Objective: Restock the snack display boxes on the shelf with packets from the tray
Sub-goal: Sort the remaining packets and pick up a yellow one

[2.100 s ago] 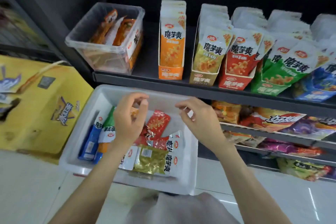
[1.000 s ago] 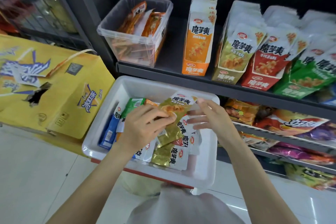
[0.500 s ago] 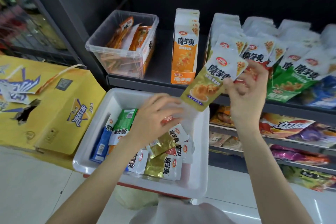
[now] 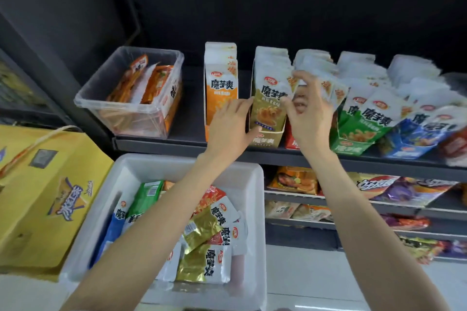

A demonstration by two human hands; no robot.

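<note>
Now, half a second on, the olive-gold packet (image 4: 269, 103) had gone from mid-air into the front of the olive display box (image 4: 265, 137) on the shelf (image 4: 278, 155), and the left hand (image 4: 231, 126) had risen from the white plastic tray (image 4: 257, 209) to that box. Left fingers (image 4: 243, 106) lay straight, pressed flat on the cardboard side. Right hand (image 4: 309, 113) pinched the glossy packet's upper right edge, thumb and curled fingers (image 4: 300, 78) at its top. Just right of those fingers stood the red, green (image 4: 353, 139) and blue boxes; left, the orange box (image 4: 221, 93). Below the wrists, crinkled foil packets (image 4: 202, 257) lay loose in the tray.
</note>
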